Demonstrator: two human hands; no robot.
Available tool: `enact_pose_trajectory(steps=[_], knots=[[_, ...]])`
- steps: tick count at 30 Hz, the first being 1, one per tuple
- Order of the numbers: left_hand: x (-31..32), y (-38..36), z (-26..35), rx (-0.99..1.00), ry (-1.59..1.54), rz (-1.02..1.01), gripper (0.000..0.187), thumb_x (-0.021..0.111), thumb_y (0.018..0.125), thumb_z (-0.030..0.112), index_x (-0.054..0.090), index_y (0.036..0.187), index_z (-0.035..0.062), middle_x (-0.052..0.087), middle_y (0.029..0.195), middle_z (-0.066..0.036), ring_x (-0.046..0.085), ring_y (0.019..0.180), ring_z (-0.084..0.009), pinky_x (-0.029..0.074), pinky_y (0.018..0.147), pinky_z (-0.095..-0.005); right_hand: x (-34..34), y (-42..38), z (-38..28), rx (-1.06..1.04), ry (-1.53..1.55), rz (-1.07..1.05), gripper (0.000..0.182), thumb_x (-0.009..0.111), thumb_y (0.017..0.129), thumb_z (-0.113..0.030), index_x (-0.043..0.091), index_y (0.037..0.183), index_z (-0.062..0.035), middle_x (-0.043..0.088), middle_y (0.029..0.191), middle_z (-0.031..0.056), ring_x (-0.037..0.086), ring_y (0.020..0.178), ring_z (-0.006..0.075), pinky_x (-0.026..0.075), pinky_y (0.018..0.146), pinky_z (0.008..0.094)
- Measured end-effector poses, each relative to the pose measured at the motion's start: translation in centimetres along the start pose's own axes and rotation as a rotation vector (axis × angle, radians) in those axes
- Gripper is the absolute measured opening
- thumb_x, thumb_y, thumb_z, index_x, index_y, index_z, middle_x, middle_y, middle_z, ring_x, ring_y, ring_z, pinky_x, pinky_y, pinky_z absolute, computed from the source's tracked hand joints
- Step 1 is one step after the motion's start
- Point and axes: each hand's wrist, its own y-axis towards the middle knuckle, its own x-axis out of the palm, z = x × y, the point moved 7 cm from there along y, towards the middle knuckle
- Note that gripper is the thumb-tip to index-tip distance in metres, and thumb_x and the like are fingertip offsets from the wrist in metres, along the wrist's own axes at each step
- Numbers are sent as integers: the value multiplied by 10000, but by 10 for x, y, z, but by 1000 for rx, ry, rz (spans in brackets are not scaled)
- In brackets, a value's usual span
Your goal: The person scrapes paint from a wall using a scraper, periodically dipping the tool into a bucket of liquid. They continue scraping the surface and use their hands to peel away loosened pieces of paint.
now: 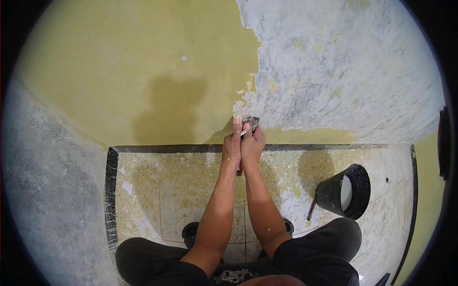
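Observation:
Both my hands are closed together on a scraper (pixel 251 121), whose metal blade lies against the wall just above the dark baseboard. My left hand (pixel 232 145) has its fingers stretched up along the tool. My right hand (pixel 253 143) wraps round it from the other side. Part of the handle shows below the hands. Yellow paint (pixel 205 71) covers the wall to the left of the blade, with a ragged edge; to the right the wall is bare grey-white (pixel 324 86). Paint flecks stick to my forearms.
On the floor at the right, a black bucket (pixel 329 194) holds whitish liquid, with a stick-like tool (pixel 311 209) beside it. Yellow and white paint flakes (pixel 186 176) litter the tiles. A grey wall (pixel 52 176) stands at the left. My bent knees are on both sides.

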Motion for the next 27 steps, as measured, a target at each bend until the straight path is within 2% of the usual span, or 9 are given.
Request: enact_pose_trajectory(steps=[2,3,5,9,14,17,20,25,27], knots=[[-4,6,-5,3,34,50,882,321,817,757,626,829,-70,586,671,-170,564,639,-263,442,602,-413,2,0,12,61,-8,-10,215,544,885,-127,575,774,54,539,632,45,414,607,124,366,548,314],[-2,4,0,-46,-4,-43,880,328,820,752,634,860,-72,597,687,-175,567,647,-271,445,614,-417,1,-2,15,78,-15,-1,215,544,885,-127,575,774,54,539,632,45,414,607,124,366,548,314],[1,-11,11,-84,-56,-134,872,346,827,737,644,925,-77,600,694,-167,566,652,-268,454,625,-411,3,-2,12,119,100,5,189,548,862,-107,570,786,65,565,637,142,444,600,177,397,583,362],[-4,-9,20,-45,19,-50,865,355,831,729,644,930,-80,599,691,-161,569,653,-263,455,627,-404,6,-2,11,158,134,-5,189,544,863,-98,562,766,63,551,623,113,422,605,155,389,574,353],[-2,-9,23,-66,31,-92,855,353,844,710,638,948,-90,634,801,-242,590,734,-301,459,685,-420,8,3,18,131,177,1,198,551,867,-110,560,756,54,518,609,65,406,600,128,368,546,329],[-7,-21,67,-55,143,-129,839,349,861,685,630,965,-98,630,829,-257,589,751,-308,457,708,-413,8,12,-19,55,212,-4,203,551,871,-119,563,763,52,525,611,62,408,596,126,365,537,322],[-5,-20,66,56,-12,-82,835,336,876,667,618,963,-114,623,827,-275,579,740,-323,449,732,-410,13,9,-20,35,359,23,205,550,876,-126,571,777,52,528,616,59,411,595,127,369,536,326],[-3,4,-7,-16,184,-61,807,294,874,677,639,1013,-39,620,910,-311,589,927,-442,436,791,-449,10,1,46,48,130,16,210,555,877,-145,589,810,50,561,629,92,445,603,147,392,567,341],[-4,3,-22,-60,182,-69,809,299,871,681,641,1004,-40,624,896,-306,598,900,-434,438,782,-449,10,-6,67,97,109,13,210,558,874,-149,590,815,49,574,643,106,455,608,155,401,582,338]])
